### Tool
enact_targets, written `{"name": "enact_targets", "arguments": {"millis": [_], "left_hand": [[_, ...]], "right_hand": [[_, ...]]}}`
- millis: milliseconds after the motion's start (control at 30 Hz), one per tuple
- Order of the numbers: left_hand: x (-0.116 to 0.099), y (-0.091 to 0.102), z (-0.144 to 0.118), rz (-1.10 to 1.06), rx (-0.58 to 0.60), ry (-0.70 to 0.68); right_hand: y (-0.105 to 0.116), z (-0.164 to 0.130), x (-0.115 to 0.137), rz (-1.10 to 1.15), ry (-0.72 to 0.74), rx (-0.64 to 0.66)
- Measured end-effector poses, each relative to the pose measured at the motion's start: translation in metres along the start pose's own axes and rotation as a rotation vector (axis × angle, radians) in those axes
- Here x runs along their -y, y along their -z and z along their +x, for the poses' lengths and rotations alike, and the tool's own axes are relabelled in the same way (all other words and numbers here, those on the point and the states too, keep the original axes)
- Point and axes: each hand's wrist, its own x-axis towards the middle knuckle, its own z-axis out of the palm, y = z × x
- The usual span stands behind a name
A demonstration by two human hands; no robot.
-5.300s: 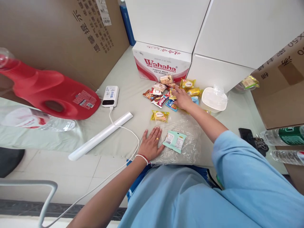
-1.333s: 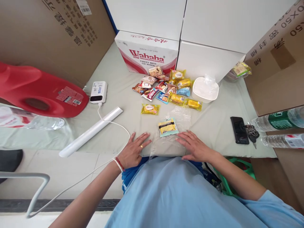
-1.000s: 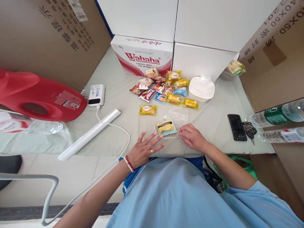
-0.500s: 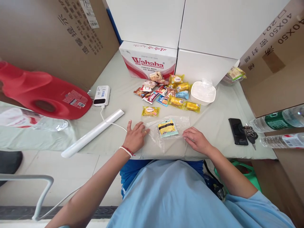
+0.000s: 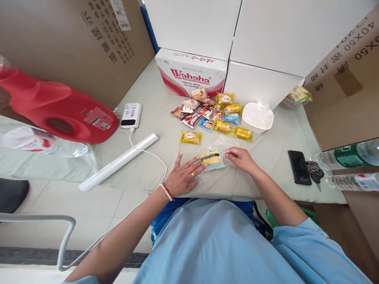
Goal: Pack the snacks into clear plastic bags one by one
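Sliding in, the left hand (image 5: 182,178), fingers spread, has been brought to the packet (image 5: 212,159) just ahead; film (image 5: 222,140) is pinched by the right hand (image 5: 238,158), so the packet seems steadied.

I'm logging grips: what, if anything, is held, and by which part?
The right hand seems to pinch the clear, crinkled plastic film by its right side; the open left hand appears to grip nothing.
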Motion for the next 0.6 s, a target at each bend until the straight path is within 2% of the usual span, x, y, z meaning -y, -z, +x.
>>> {"name": "enact_targets", "arguments": {"millis": [100,233,300,367,500,600], "left_hand": [[0.008,-0.004,0.002,-0.040,-0.048,0.126],[0.022,-0.013,-0.004,-0.142,-0.131,0.406],[0.026,-0.017,-0.008,-0.222,-0.159,0.500],[0.027,-0.021,-0.012,-0.260,-0.154,0.459],[0.025,-0.028,-0.015,-0.264,-0.105,0.224],[0.024,-0.031,-0.012,-0.280,-0.052,0.159]], "right_hand": [[0.002,0.003,-0.001,0.073,-0.074,0.011],[0.004,0.004,-0.001,0.168,-0.168,-0.027],[0.005,0.005,0.000,0.215,-0.227,-0.034],[0.005,0.005,0.002,0.252,-0.284,-0.029],[0.003,0.006,0.006,0.299,-0.371,-0.041],[0.003,0.007,0.007,0.309,-0.413,-0.055]]}}
